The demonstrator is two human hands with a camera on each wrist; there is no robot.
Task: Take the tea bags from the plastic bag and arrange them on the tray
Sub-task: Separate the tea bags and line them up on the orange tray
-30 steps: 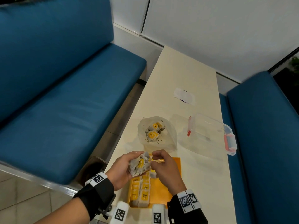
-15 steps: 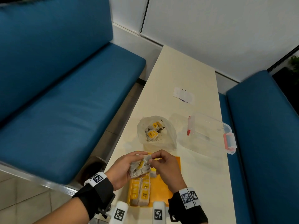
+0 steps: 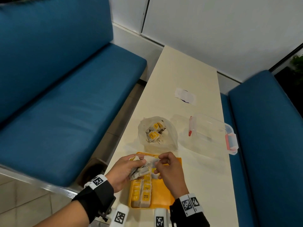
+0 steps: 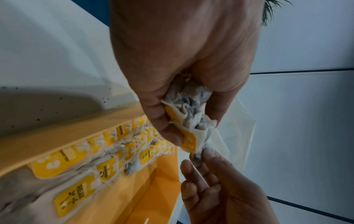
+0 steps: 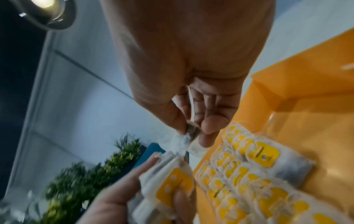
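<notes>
Right wrist view: my right hand [image 5: 191, 91] now pinches one tea bag [image 5: 191, 131] by its corner between thumb and forefinger, drawn clear of the bundle [image 3: 139, 171] that my left hand [image 3: 124, 171] grips; a moment ago both grips sat tight together. One bag is separated, I judge, ready for the rows in the tray [image 3: 162, 194] beneath. Beyond, the plastic bag [image 3: 170, 138] on the tabletop [image 3: 180, 71] holds more.

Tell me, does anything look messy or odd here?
Dark specks, seemingly loose tea, dot the table beside the tray. The left hand grips a crumpled bunch of tea bags.
</notes>
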